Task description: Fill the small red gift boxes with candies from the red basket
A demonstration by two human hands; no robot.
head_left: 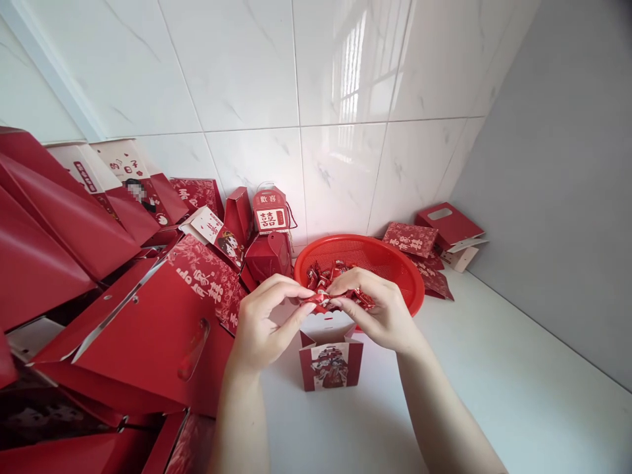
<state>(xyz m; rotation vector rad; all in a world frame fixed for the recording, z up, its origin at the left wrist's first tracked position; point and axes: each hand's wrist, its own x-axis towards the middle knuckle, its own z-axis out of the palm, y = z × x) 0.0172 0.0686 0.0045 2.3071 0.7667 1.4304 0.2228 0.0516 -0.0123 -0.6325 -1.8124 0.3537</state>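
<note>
Between both hands is a red wrapped candy (pixel 320 298), held above a small gift box. My left hand (pixel 269 322) pinches its left end between thumb and fingertips. The right end sits in the pinch of my right hand (pixel 378 306). Below them the small red and white gift box (pixel 330 365) stands upright on the white table, its top open and a printed picture on its front. Just behind is a red plastic basket (pixel 409 280) with many red-wrapped candies (pixel 340 268) in it, partly hidden by my hands.
Many red gift boxes (pixel 143 336) are piled along the left. A small box with a cord (pixel 270 209) stands on another box near the tiled wall (pixel 247 79). More flat red packets (pixel 412 238) and a red box (pixel 447 224) lie right of the basket. A grey panel (pixel 557 171) borders the right side.
</note>
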